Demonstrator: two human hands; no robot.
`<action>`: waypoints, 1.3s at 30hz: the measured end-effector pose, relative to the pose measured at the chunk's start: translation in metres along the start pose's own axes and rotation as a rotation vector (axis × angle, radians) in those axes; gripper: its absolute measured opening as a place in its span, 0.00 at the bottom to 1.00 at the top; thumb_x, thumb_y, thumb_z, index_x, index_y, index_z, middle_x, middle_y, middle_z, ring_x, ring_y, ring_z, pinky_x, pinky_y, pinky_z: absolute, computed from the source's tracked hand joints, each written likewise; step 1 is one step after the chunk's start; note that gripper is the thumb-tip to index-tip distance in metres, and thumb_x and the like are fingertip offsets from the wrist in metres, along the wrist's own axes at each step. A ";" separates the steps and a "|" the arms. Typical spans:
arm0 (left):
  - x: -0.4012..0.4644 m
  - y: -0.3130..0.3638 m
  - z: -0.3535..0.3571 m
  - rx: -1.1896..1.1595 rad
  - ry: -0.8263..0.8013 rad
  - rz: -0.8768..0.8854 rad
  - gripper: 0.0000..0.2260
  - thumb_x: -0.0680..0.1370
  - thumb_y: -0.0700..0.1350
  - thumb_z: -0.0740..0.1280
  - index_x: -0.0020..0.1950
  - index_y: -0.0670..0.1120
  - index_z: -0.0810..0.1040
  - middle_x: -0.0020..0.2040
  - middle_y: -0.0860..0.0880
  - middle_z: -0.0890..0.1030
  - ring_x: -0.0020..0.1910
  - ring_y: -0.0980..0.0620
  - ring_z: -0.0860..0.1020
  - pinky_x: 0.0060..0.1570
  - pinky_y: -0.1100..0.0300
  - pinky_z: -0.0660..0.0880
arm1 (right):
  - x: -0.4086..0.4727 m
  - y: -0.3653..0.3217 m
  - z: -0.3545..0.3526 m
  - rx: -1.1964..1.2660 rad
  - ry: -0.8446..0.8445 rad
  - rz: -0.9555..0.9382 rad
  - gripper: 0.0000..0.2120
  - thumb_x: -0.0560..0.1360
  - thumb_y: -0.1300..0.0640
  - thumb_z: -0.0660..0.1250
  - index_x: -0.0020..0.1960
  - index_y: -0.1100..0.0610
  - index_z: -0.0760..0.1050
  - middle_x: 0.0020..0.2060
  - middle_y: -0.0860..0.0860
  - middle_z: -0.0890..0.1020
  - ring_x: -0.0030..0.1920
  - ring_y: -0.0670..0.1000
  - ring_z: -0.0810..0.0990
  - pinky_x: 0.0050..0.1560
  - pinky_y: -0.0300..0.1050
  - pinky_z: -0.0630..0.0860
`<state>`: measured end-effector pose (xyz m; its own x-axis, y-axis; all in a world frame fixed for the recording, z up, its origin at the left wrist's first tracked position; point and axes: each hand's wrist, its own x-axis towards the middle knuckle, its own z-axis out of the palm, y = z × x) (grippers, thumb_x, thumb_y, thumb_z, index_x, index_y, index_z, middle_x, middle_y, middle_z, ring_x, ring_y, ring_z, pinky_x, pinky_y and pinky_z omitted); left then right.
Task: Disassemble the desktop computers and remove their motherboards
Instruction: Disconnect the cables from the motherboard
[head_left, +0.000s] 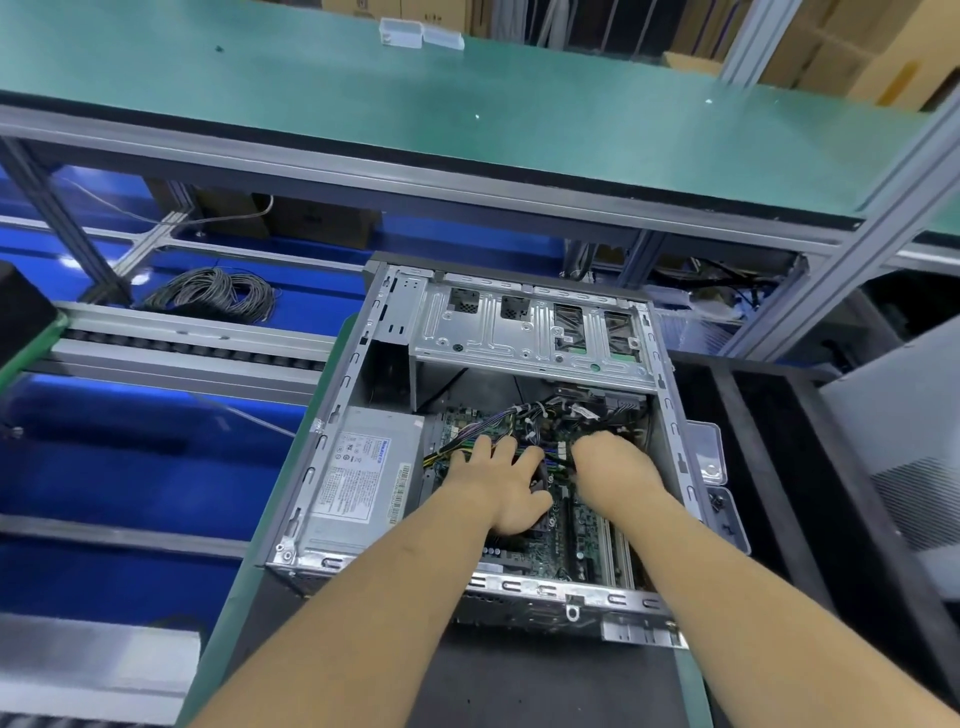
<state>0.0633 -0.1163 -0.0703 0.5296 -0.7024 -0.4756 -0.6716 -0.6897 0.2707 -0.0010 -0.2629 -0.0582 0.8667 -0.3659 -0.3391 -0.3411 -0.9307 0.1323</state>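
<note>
Blue flooring is seen at 9 o'clock beneath an aluminium frame (171, 332), and a coil of grey cable (213, 293) is laid on it at 10 o'clock. Green matting covers a shelf (363, 104) across 12 o'clock, where a small clear box (401, 32) is set near the far edge.

At the centre, an open case (332, 415) is laid on its side on a dark bench (519, 686). Inside the case, at its 9 o'clock side, a grey power supply (358, 467) with a white label is mounted. At the case's 12 o'clock end, a silver drive cage (524, 327) is fixed. Below the cage, a bundle of wires (519, 415) is draped over the green motherboard (566, 535), which is seated in the floor of the case towards 3 o'clock of the power supply.

The left hand (501, 483) is laid over the motherboard just right of the power supply, with its fingers spread and fairly straight, the tips touching the wires; nothing is seen to be gripped by it. The right hand (615, 462) is placed just beside it, towards 3 o'clock, with its back turned to the camera and its fingers curled down among the wires; whether anything is pinched cannot be told.

At 3 o'clock, just outside the case wall, a clear tray (709, 452) is set on the bench, and small dark screws (719, 503) are held in its nearer compartment. At the far right a pale grey panel (893, 441) is seen.
</note>
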 end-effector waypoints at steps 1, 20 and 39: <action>0.000 0.000 0.000 -0.005 0.001 -0.002 0.28 0.81 0.60 0.51 0.79 0.57 0.51 0.80 0.47 0.53 0.77 0.39 0.50 0.72 0.37 0.52 | -0.002 0.001 -0.002 0.109 0.043 0.033 0.02 0.74 0.63 0.64 0.43 0.58 0.73 0.45 0.56 0.79 0.48 0.58 0.79 0.42 0.47 0.78; 0.002 0.004 0.000 0.049 0.019 -0.041 0.27 0.80 0.63 0.52 0.78 0.57 0.53 0.78 0.47 0.57 0.76 0.39 0.52 0.71 0.37 0.56 | -0.006 -0.005 -0.011 2.286 0.180 0.449 0.15 0.83 0.49 0.61 0.48 0.61 0.73 0.25 0.49 0.65 0.24 0.46 0.62 0.23 0.40 0.58; -0.002 0.005 0.002 0.074 0.045 -0.008 0.26 0.81 0.61 0.53 0.78 0.55 0.54 0.75 0.46 0.59 0.73 0.40 0.56 0.69 0.39 0.58 | -0.013 -0.003 -0.006 2.293 0.211 0.427 0.16 0.84 0.49 0.59 0.48 0.61 0.73 0.25 0.50 0.67 0.25 0.48 0.64 0.25 0.41 0.60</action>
<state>0.0574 -0.1180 -0.0695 0.5569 -0.7050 -0.4390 -0.7027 -0.6818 0.2034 -0.0093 -0.2552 -0.0487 0.6238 -0.6006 -0.5001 -0.0165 0.6296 -0.7767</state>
